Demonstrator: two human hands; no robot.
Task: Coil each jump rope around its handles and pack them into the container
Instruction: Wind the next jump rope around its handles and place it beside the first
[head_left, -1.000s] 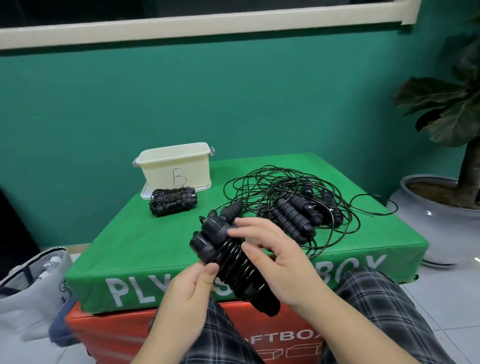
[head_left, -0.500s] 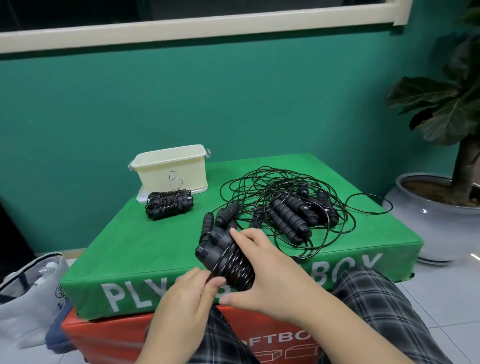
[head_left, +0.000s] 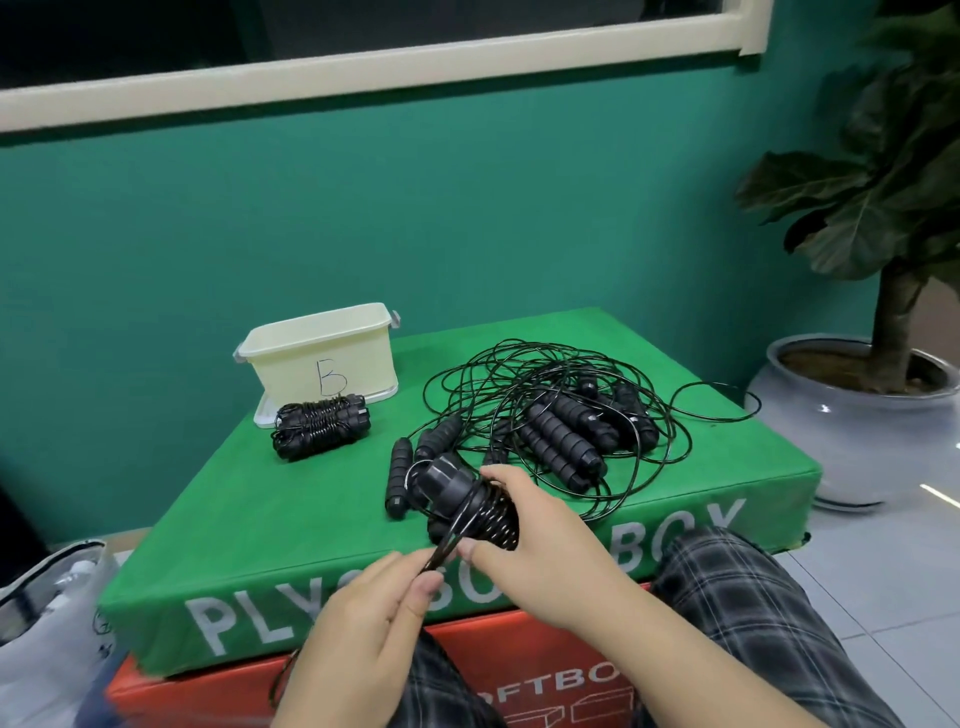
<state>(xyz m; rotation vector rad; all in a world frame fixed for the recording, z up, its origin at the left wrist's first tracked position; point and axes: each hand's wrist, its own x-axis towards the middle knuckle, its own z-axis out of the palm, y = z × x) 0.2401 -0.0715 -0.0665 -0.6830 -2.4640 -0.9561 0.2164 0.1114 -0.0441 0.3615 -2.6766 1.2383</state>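
Note:
My right hand (head_left: 535, 540) grips a pair of black jump rope handles (head_left: 457, 499) with cord wound around them, held over the near edge of the green box (head_left: 260, 519). My left hand (head_left: 363, 613) pinches the loose black cord (head_left: 441, 551) that runs down from that bundle. A finished coiled rope (head_left: 322, 426) lies in front of the cream container (head_left: 322, 353) marked "B", at the back left. A tangle of loose ropes and handles (head_left: 561, 431) covers the right half of the box. Two more handles (head_left: 415, 467) lie just behind my right hand.
The green box sits on an orange box (head_left: 545, 691). A white bag (head_left: 47, 639) stands on the floor at the left. A potted plant in a grey pot (head_left: 852, 431) stands at the right. My legs in plaid trousers are below.
My right hand has turned the bundle and lowered it toward the box edge. My left hand has shifted from under the bundle to pinching the loose cord below it.

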